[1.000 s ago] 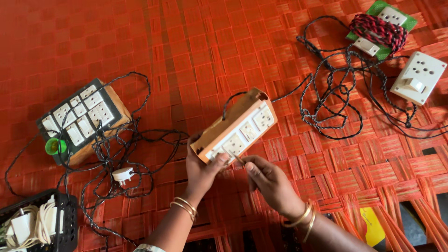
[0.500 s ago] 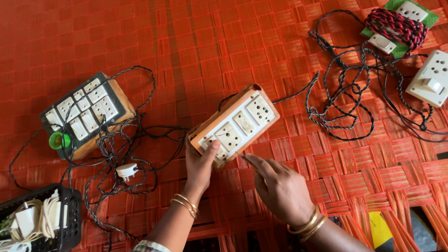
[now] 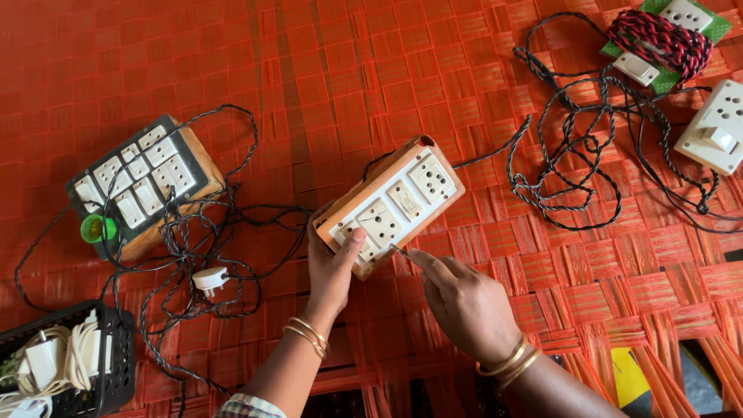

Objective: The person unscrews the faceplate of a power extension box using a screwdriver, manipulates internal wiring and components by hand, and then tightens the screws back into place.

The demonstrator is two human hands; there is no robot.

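Wooden switchboard (image 3: 391, 205) lies diagonally, far end pointing upper right.

A woven orange-red mat (image 3: 325, 70) covers the floor in even daylight.

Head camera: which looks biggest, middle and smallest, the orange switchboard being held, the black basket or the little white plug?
1. Orange switchboard, held by the left hand.
2. Black basket, though the frame edge cuts it off, so this is unsure.
3. White plug.

Black switchboard w/ green lamp (image 3: 139, 186) at 9 o'clock; black basket (image 3: 108, 364) at 8; white socket box (image 3: 716, 128) at 2.
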